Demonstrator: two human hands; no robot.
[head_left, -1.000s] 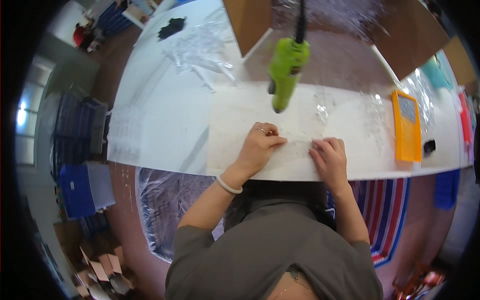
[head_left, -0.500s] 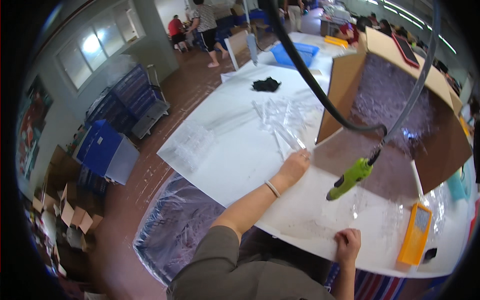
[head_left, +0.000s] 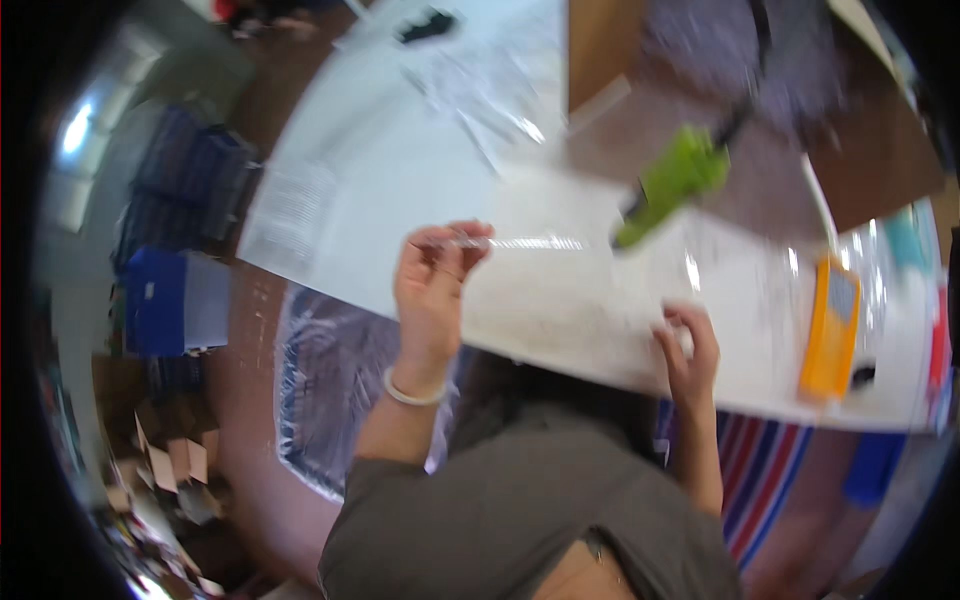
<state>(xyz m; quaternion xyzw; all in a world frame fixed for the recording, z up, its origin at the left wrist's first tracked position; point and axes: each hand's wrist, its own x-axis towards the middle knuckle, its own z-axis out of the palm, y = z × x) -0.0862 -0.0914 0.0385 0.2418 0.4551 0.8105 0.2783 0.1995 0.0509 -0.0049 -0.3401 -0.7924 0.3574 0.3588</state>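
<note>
A slim, clear ribbed plastic piece (head_left: 540, 243) is pinched in the fingers of my left hand (head_left: 432, 285), above the near part of the white table (head_left: 390, 200). It points right, and its exact kind is too blurred to tell. My right hand (head_left: 692, 350) is by the near edge of the table, its fingers bent and apart, with nothing seen in them. A lime-green handheld power tool (head_left: 672, 190) hangs from a dark cable between and beyond my hands. Farther back on the table lies a loose pile of clear plastic pieces (head_left: 480, 85).
An open cardboard box (head_left: 880, 170) with clear plastic pieces stands far right. A yellow-orange tray (head_left: 815, 375) of small parts lies right of my right hand. Below the table's left edge is a plastic-lined crate (head_left: 345, 390). Blue bins (head_left: 158, 300) stand on the floor left.
My left hand has drawn back from the pile toward me, bringing a clear plastic piece. My right hand has lifted slightly and spread its fingers. The view has tipped downward.
</note>
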